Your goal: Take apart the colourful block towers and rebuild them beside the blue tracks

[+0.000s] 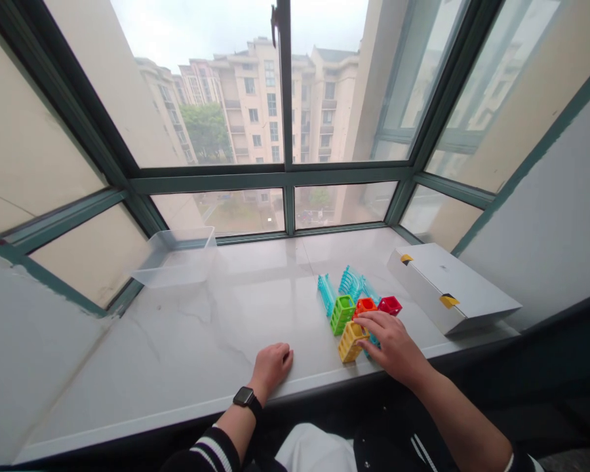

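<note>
My right hand [391,344] reaches over a group of plastic toy pieces, its thumb and fingers pinched at the upper edge of a yellow openwork block [349,344]. That block stands upright near the front of the sill. Just behind it are a green openwork block [343,313], an orange-red block [365,305] and a red block [390,305]. Clear blue track pieces [326,294] lie behind these, and another bit of blue is partly covered by my right hand. My left hand [273,364] rests on the sill, fingers curled in, with nothing seen in it.
The white marble-patterned sill [236,321] runs under a wide window. At the back left stands a clear plastic bin [177,269]. A white box [457,282] with yellow-and-black tabs sits at the right, beside the wall. The sill's front edge is close to both wrists.
</note>
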Tool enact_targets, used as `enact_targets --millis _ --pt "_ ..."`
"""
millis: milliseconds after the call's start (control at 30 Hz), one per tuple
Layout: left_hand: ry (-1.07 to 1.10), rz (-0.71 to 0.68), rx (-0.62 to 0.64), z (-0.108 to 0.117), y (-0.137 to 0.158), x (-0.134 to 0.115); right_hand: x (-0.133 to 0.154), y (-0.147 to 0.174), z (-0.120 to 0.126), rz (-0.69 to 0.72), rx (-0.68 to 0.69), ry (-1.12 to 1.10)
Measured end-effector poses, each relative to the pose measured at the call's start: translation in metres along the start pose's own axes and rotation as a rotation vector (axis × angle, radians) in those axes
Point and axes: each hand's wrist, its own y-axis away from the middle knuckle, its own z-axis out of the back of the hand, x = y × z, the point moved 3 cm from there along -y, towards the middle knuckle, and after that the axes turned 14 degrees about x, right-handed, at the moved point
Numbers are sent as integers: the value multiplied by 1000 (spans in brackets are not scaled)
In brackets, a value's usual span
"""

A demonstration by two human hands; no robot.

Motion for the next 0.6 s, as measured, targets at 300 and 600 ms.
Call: enact_targets --millis 300,600 --pt "16 -4 -9 3 1 -2 -12 -12 -15 -36 199 91" --pt "52 -18 -24 2 0 -1 16 -30 9 -27 454 108"
